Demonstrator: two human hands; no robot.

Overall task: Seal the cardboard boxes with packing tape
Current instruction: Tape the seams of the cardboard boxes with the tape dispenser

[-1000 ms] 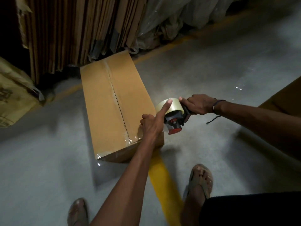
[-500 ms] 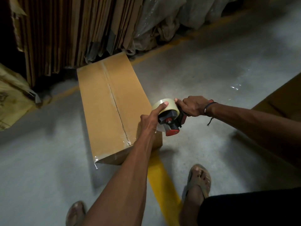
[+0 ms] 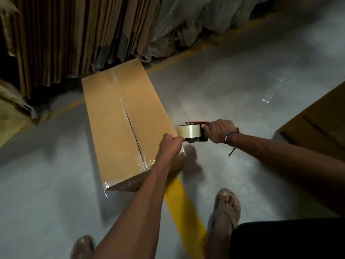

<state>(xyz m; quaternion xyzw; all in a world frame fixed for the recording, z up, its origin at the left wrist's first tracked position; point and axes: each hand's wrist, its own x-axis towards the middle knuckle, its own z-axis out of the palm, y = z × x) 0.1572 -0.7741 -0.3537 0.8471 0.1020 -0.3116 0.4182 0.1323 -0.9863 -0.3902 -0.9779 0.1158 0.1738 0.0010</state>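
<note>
Since the earlier frame the tape dispenser (image 3: 194, 132) has turned so its roll of clear tape (image 3: 189, 131) shows side-on, and the left hand's (image 3: 170, 144) forefinger, which lay stretched over the roll, has drawn back into a curled grip at the roll's near edge. That left grip is closed, apparently pinching the tape end where it leaves the roll, though the tape itself is too clear to make out there. The right hand (image 3: 219, 130) has its grip wrapped around the dispenser's handle, just to the right of the roll.

Directly below and left of the left grip lies the cardboard box (image 3: 112, 128), flat on the concrete floor (image 3: 46, 184), its centre seam running away from the hands. Wrinkled clear tape already covers the near end of that seam, beside the left wrist. A yellow floor line (image 3: 182, 202) runs out from under the box toward the sandalled feet. Well to the right of the right grip stands another cardboard box (image 3: 317, 128). Beyond the first box, flattened cartons (image 3: 74, 34) lean upright.
</note>
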